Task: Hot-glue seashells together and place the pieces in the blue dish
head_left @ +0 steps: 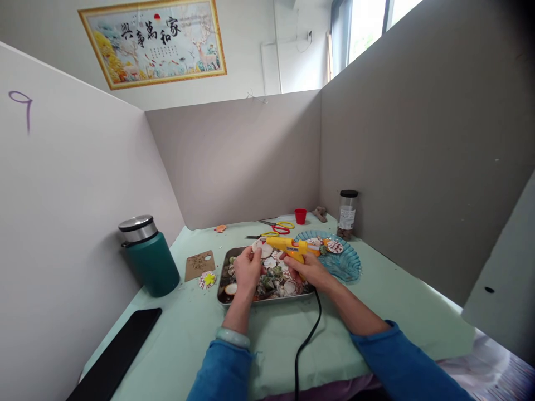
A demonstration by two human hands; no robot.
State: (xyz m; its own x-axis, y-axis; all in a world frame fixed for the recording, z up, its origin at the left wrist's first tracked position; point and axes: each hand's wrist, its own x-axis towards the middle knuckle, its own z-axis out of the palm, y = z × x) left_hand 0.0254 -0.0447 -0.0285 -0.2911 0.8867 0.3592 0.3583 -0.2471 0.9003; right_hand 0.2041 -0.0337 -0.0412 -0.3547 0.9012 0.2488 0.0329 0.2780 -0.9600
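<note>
Left hand [248, 270] pinched a pale shell [266, 251]; right hand [308, 269] gripped a yellow glue gun [287, 245]. Gluing appeared underway, unfinished; loose shells [273, 278] filled the tray [288, 298].

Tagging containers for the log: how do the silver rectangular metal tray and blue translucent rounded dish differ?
Shape: the metal tray is rectangular; the blue dish is rounded with a wavy rim.
Fill: the tray is crowded with shells; the dish holds fewer pieces.
Both sit on pale green cloth.
</note>
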